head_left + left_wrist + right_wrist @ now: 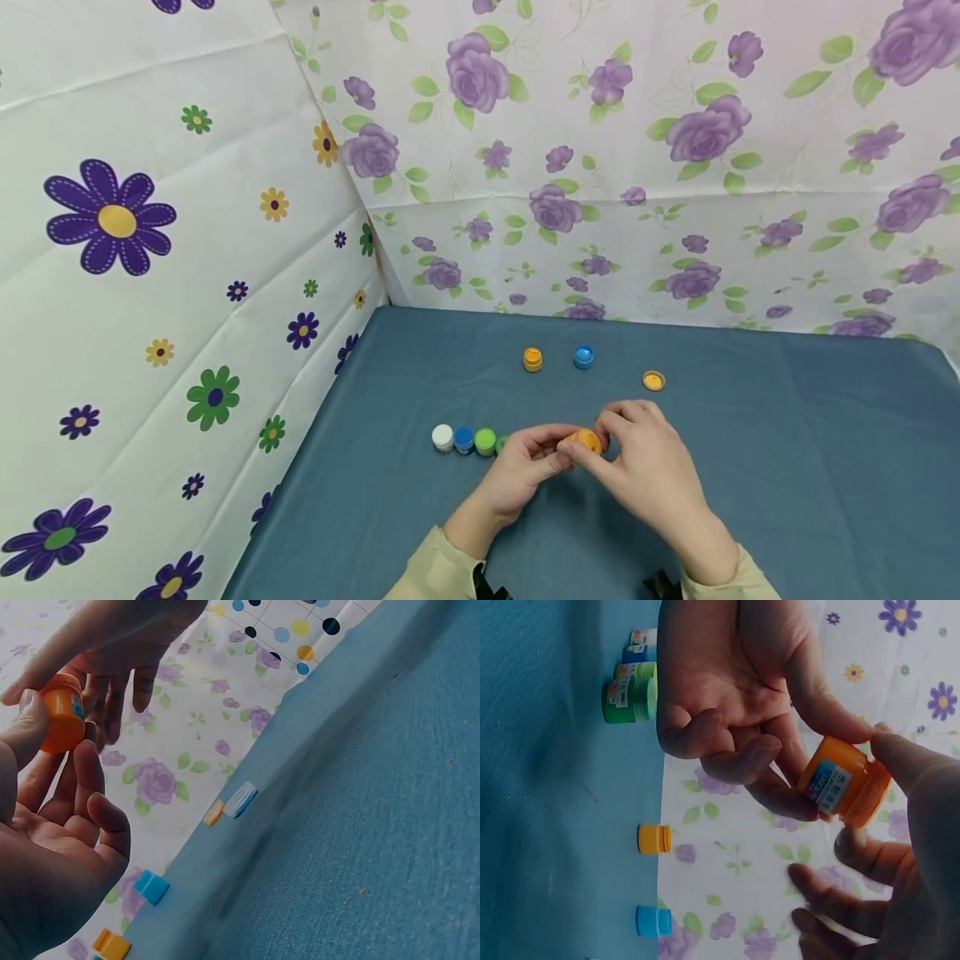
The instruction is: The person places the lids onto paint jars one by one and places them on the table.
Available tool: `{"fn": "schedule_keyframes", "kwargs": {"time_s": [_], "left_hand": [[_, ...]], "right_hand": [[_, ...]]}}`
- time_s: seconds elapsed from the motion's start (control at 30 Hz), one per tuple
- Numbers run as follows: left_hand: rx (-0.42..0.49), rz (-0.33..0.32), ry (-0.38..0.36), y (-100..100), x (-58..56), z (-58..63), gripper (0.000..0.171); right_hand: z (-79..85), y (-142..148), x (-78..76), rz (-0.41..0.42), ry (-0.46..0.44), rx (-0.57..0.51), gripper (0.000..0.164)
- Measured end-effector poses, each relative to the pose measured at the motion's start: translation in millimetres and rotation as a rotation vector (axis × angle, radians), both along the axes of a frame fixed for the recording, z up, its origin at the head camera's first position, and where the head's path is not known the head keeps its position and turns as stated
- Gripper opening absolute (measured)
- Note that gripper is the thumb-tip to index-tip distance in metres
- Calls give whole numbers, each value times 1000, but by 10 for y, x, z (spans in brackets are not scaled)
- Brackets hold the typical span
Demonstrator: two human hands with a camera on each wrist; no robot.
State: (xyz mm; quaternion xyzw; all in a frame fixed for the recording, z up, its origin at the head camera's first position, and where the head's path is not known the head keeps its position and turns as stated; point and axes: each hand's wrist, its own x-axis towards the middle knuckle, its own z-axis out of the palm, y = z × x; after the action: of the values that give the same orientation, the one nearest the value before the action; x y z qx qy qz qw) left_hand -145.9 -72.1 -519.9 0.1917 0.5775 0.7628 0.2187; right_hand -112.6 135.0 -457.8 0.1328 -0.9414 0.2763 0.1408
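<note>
paint jar (836, 780), orange, is pinched by both left hand (513, 479) and right hand (652, 467) above the blue table (360, 508); best to steady its body with one, twist gently with the other, kept level. counted: one held jar, four jars (464, 440) in a row, two (583, 357) farther back, two loose lids (241, 799).

Orange jar (847, 780), lbl'd, tilted, held abv tbl
</note>
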Motion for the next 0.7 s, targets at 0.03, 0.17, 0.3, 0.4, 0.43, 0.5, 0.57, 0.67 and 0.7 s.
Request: {"fn": "schedule_keyframes", "kwargs": {"time_s": [0.03,0.17,0.3,0.4,0.43,0.5,0.57,0.67,0.7], "left_hand": [[-3,-2,0,-1,0,1,58],[-34,8,-16,-3,-3,18,53],[-51,33,-24,-4,-7,44,51],[-43,45,-20,-10,-13,57,53],[-39,45,-19,-12,-15,59,54],[-38,45,-22,-15,-19,57,56],[-36,41,-30,-17,-18,50,58],[-33,28,-44,-20,-7,30,59],[-34,24,-49,-21,1,25,59]], "right_hand": [[11,-8,3,-6,-17,17,46],[51,5,21,-52,-147,-12,54],[38,81,17,-14,-189,-137,42],[10,140,4,115,-158,-194,37],[3,156,1,162,-145,-199,40],[-7,177,0,239,-109,-191,50],[-18,181,-4,290,-55,-160,60],[-39,166,-4,334,18,-127,63],[-49,159,-2,338,29,-119,61]]}}
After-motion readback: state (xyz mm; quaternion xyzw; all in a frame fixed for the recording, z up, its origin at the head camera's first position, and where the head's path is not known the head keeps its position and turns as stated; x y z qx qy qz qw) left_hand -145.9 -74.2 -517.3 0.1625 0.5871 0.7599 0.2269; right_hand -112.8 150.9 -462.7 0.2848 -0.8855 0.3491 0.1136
